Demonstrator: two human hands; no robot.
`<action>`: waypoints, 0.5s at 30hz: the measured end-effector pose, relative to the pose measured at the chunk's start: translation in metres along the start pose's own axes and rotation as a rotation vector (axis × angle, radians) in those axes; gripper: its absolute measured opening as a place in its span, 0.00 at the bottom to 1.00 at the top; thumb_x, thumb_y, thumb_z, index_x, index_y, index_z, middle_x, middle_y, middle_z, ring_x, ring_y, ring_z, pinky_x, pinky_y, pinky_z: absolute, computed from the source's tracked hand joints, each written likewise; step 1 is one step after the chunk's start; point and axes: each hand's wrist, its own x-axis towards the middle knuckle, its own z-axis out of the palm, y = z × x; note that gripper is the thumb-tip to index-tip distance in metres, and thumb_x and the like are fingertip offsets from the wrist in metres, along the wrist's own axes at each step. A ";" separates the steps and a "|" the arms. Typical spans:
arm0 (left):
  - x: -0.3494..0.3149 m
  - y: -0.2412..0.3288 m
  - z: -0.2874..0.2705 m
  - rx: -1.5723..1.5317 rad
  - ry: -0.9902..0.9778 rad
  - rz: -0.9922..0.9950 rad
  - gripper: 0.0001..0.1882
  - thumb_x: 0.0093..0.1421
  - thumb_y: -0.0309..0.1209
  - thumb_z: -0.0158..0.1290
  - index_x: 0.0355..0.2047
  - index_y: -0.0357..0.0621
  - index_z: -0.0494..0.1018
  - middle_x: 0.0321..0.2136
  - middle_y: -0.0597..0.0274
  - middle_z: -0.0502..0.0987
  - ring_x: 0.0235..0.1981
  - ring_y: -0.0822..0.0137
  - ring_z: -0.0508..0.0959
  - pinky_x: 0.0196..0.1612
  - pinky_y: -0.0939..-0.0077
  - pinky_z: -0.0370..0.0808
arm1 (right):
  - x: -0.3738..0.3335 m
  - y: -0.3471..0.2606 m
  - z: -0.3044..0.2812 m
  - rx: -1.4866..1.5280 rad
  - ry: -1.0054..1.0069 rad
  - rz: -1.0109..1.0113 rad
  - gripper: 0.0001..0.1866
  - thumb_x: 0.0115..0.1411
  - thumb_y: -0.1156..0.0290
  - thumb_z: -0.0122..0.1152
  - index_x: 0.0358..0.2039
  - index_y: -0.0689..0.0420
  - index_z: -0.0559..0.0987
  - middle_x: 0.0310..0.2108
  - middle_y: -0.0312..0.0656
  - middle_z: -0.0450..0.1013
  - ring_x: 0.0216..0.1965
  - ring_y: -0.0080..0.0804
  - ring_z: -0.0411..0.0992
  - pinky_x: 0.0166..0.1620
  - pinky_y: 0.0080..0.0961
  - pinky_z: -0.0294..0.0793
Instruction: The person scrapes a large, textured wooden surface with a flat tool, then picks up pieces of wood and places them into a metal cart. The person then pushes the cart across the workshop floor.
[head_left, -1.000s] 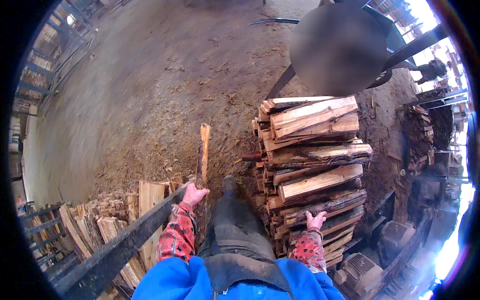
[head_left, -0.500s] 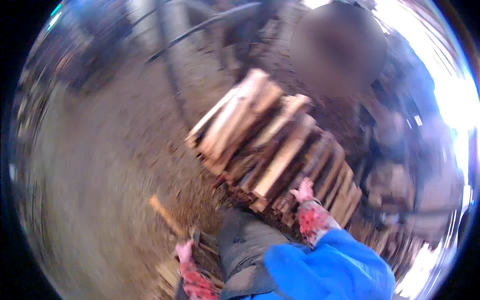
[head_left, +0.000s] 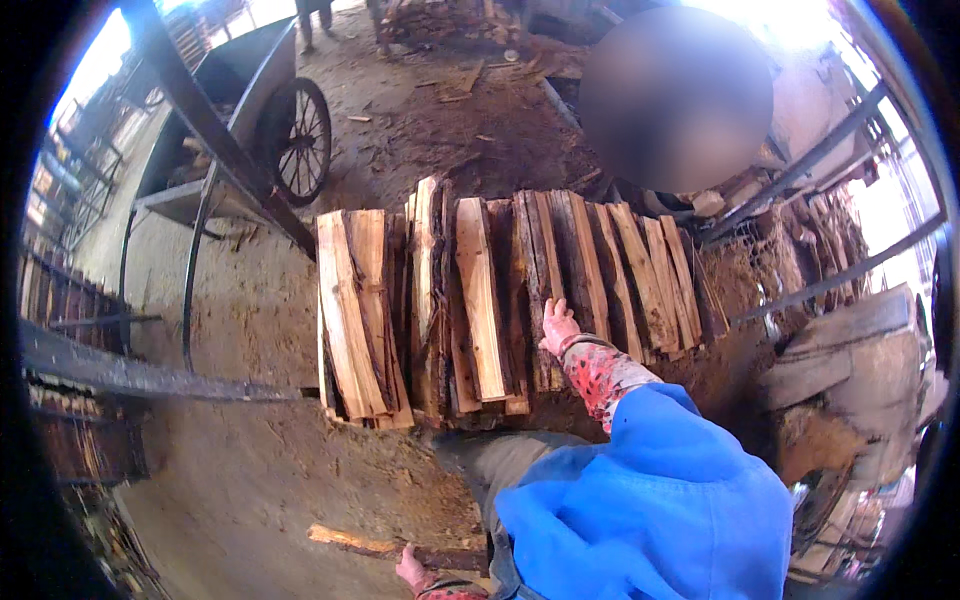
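Note:
A row of split firewood (head_left: 478,285), pale on the cut faces and dark with bark, stands side by side ahead of me. My right hand (head_left: 558,328) rests on the near part of a bark-covered piece right of the middle, fingers spread over it. Low in the picture, my left hand (head_left: 411,568) is closed at the near side of a loose split log (head_left: 355,541), which lies crosswise beside my leg. My left fingers are partly hidden. Both forearms wear red patterned sleeve covers.
Metal bars (head_left: 150,380) of a frame reach in at the left, and another bar (head_left: 810,290) at the right. A cart with a spoked wheel (head_left: 300,140) stands far left. A blurred round patch hides the upper right. Large wood blocks (head_left: 845,380) lie to the right.
The view has turned, so the firewood row now lies straight across. My right hand stays on the row. My left hand and the loose log now appear lower in the picture.

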 end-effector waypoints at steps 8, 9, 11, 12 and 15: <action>0.017 0.164 0.034 0.051 -0.029 0.131 0.23 0.46 0.29 0.58 0.39 0.33 0.63 0.31 0.52 0.71 0.26 0.58 0.74 0.24 0.59 0.74 | 0.025 -0.005 0.036 -0.031 0.106 0.243 0.54 0.32 0.68 0.76 0.57 0.66 0.53 0.53 0.55 0.56 0.48 0.53 0.67 0.49 0.37 0.72; 0.023 0.183 0.031 0.047 -0.048 0.150 0.23 0.46 0.29 0.58 0.39 0.33 0.62 0.31 0.53 0.71 0.26 0.59 0.74 0.25 0.59 0.74 | 0.026 -0.010 0.045 -0.054 0.268 0.285 0.24 0.56 0.72 0.48 0.54 0.61 0.63 0.49 0.53 0.64 0.42 0.46 0.71 0.36 0.40 0.77; 0.046 0.204 0.025 0.075 -0.047 0.151 0.24 0.46 0.30 0.58 0.41 0.34 0.61 0.32 0.53 0.71 0.27 0.58 0.74 0.27 0.59 0.75 | 0.036 -0.012 0.057 -0.020 0.252 0.364 0.24 0.56 0.72 0.48 0.54 0.59 0.64 0.49 0.50 0.64 0.42 0.46 0.71 0.35 0.39 0.77; 0.052 0.215 0.021 0.057 -0.059 0.140 0.25 0.47 0.30 0.58 0.42 0.34 0.61 0.32 0.52 0.71 0.28 0.58 0.75 0.27 0.59 0.75 | 0.038 -0.018 0.061 -0.003 0.231 0.384 0.24 0.57 0.71 0.47 0.55 0.58 0.63 0.52 0.51 0.62 0.45 0.48 0.69 0.39 0.39 0.76; 0.051 0.249 0.011 0.035 -0.011 0.160 0.27 0.47 0.29 0.58 0.44 0.35 0.59 0.35 0.52 0.70 0.30 0.59 0.75 0.29 0.59 0.76 | 0.049 -0.032 0.058 0.146 0.007 0.379 0.48 0.38 0.74 0.71 0.58 0.62 0.53 0.55 0.56 0.55 0.52 0.53 0.64 0.52 0.40 0.69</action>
